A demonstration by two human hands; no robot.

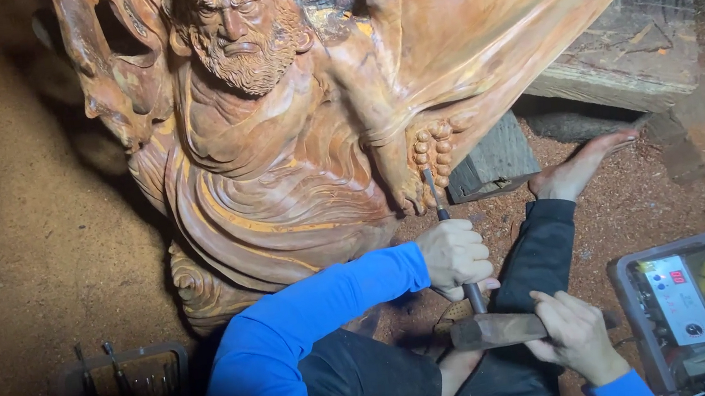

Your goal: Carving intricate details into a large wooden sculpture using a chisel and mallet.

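A large reddish-brown wooden sculpture (272, 136) of a bearded, robed figure stands on the sawdust floor before me. My left hand (453, 254) is closed around a slim metal chisel (437, 199), whose tip rests on the carved hand and beads (432, 147) low on the sculpture. My right hand (575, 334) grips a dark wooden mallet (497, 330), its head lying against the chisel's butt end. Both arms wear blue sleeves. My legs in dark trousers are folded under the tools, and a bare foot (580, 166) reaches toward the sculpture's base.
A grey plastic tray (626, 280) with small items lies at the lower right. A dark rack (120, 360) of upright carving tools sits at the lower left. Wooden blocks (493, 161) prop the sculpture, and a plank (624, 53) lies at the upper right.
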